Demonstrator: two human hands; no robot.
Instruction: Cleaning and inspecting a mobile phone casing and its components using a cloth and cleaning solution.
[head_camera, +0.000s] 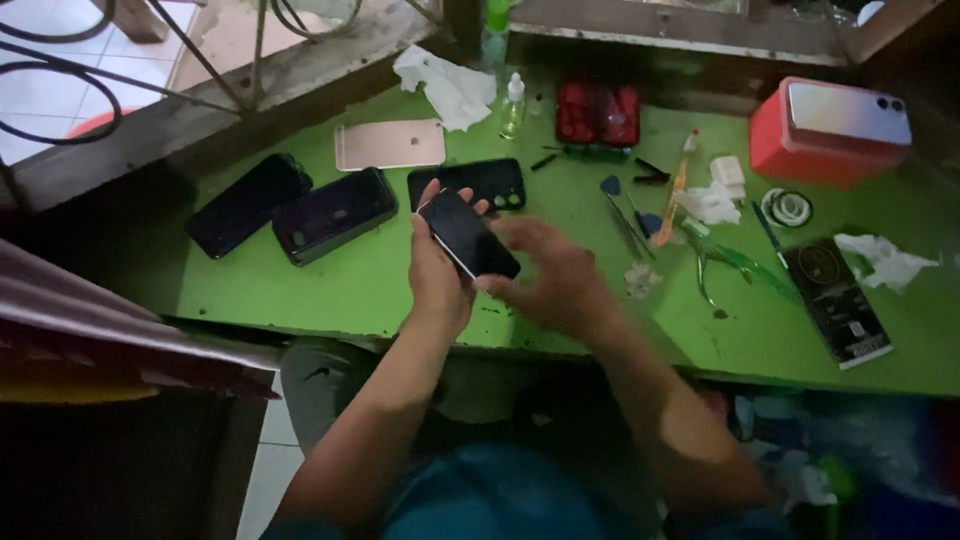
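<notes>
Overhead, glossy flat black phone (468, 236)

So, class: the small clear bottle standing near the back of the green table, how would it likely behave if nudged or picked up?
The small clear bottle stands upright, tall and narrow, so a sideways nudge would probably tip it. Lying down, its round body would likely roll. It looks like thin plastic, so probably light and slightly squeezable. The crumpled white tissue beside it might stop a roll leftward.
</notes>
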